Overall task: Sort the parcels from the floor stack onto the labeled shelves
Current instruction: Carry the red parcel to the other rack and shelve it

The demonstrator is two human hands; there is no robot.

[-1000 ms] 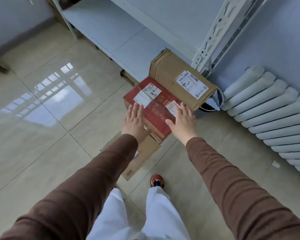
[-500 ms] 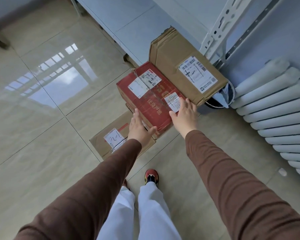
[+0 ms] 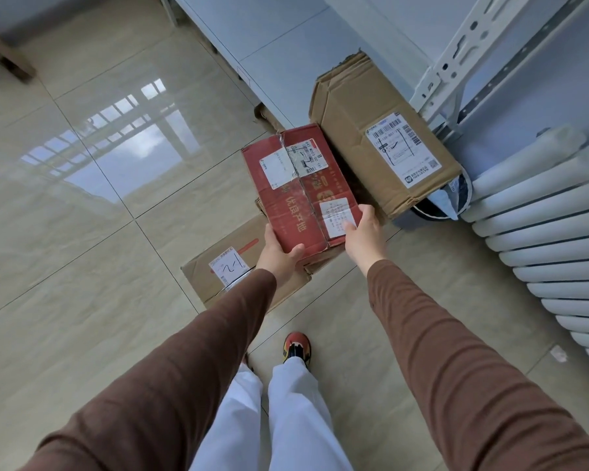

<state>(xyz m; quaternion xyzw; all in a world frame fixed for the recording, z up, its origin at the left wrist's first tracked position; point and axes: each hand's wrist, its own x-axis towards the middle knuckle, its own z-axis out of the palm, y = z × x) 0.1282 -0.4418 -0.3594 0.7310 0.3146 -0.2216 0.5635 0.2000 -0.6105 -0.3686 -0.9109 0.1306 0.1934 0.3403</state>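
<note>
The red parcel sat in our hands above the floor stack, over a flat brown parcel on the floor and just beside a larger brown parcel. Our left hand gripped its near left corner, thumb on top; our right hand gripped the near right edge. We judged the step to be the pick-up of this parcel. The next move called for reading its label and carrying it to the matching shelf.
</note>
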